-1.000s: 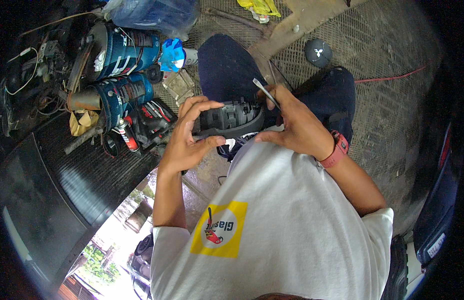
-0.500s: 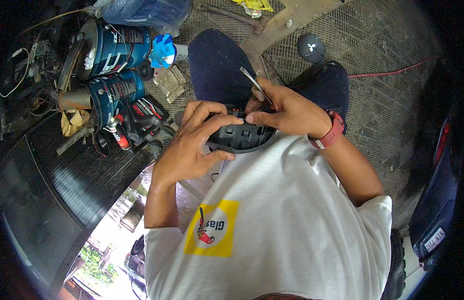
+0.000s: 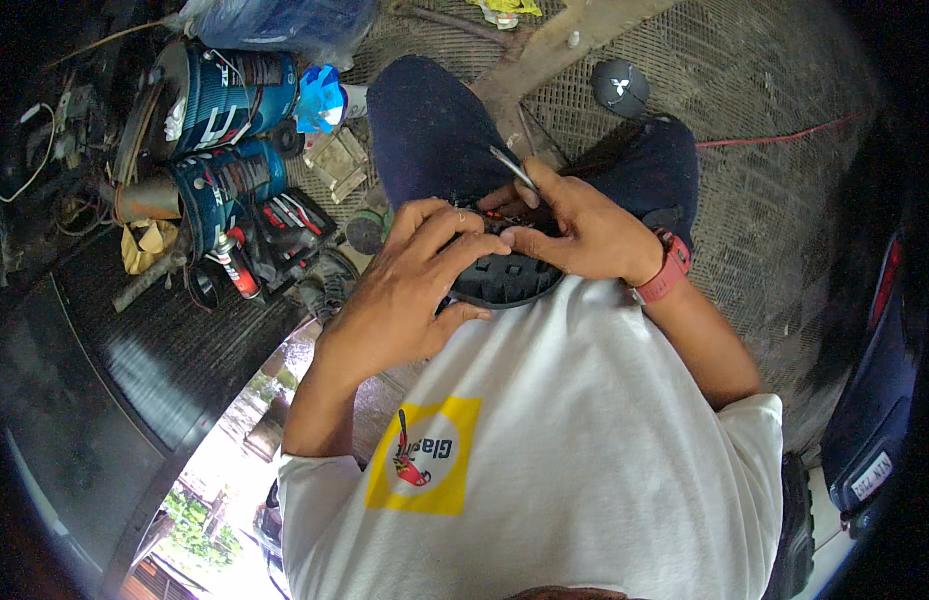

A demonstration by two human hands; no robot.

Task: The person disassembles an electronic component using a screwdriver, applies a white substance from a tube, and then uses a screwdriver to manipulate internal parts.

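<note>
On a wire-mesh workshop floor (image 3: 764,120) strewn with gear, we sit with a round black plastic part (image 3: 504,280) in our lap, against the white shirt. Our left hand (image 3: 404,290) curls its fingers (image 3: 464,225) over the part's top while our right hand (image 3: 574,225) pinches a slim metal tool (image 3: 512,166) at its upper edge, where a bit of red shows; by our reading the job is mid-way, the part still being worked. Beyond the left knee lie two blue cans (image 3: 224,130), a red spray can (image 3: 239,270) and an open tool case (image 3: 294,225).

A vehicle repair workshop: blue oil cans (image 3: 224,110), spray can (image 3: 234,268), scattered tools (image 3: 289,222), mesh floor (image 3: 764,130).
</note>
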